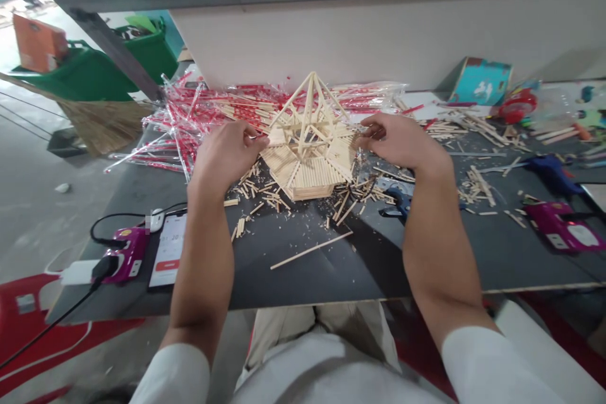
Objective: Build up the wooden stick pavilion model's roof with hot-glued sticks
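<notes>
The wooden craft-stick model appears steadied on the table from both sides, the left grip and right grip half-curled against its edges, though an actual hold cannot be told.

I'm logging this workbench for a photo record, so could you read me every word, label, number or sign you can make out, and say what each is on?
"20", a tentative reading, on the phone screen; the rest is too blurred to read.
Labels on the left magenta device: too small to read.
Labels on the right magenta device: too small to read.
Red-printed wrappers: too blurred to read.
</notes>
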{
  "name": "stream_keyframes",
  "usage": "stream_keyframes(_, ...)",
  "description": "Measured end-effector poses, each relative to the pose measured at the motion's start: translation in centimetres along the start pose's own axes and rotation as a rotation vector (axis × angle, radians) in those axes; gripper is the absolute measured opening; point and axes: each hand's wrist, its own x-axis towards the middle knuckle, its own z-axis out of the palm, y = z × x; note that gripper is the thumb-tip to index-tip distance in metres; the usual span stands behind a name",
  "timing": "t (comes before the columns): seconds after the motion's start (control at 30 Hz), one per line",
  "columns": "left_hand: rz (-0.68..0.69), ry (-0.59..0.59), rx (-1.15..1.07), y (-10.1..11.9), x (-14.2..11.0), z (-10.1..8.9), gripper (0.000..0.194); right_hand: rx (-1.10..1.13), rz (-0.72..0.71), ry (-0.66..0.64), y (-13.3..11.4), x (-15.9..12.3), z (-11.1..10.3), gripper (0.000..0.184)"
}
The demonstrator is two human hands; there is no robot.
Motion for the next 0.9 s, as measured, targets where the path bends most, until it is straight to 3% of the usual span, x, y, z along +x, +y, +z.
stream_keyframes(0.2, 0.274, 0.032, -0.11, 2.8, -2.6, -2.1, 0.026, -0.127, 0.057, 0.185, -1.8, -2.5, -1.6, 0.04)
stream_keyframes(0.43, 0.368, 0.096, -0.134, 4.6, -2.9, -0.7, 0.025, -0.143, 0.009, 0.167, -3.3, -5.7, -4.1, 0.038)
stream_keyframes(0.5, 0.377, 0.09, -0.115, 4.7, -2.8, -0.6, 0.025, -0.148, 0.045, 0.166, -2.0, -6.6, -4.2, 0.039)
stream_keyframes(0.6, 0.382, 0.075, -0.091, 4.8, -2.8, -0.6, 0.026, -0.202, 0.174, 0.135, 2.3, -8.4, -2.7, 0.042)
stream_keyframes(0.67, 0.383, 0.071, -0.088, 4.9, -2.8, -0.6, 0.027, -0.335, 0.264, 0.062, 5.9, -10.1, -0.7, 0.049)
stream_keyframes(0.77, 0.331, 0.067, -0.115, 5.0, -2.8, -0.2, 0.028, -0.399, 0.329, 0.075, 10.1, -13.3, 2.8, 0.065)
stream_keyframes(0.9, 0.244, 0.065, -0.185, 5.2, -2.8, 0.6, 0.038, -0.369, 0.303, 0.215, 12.3, -16.9, 6.2, 0.065)
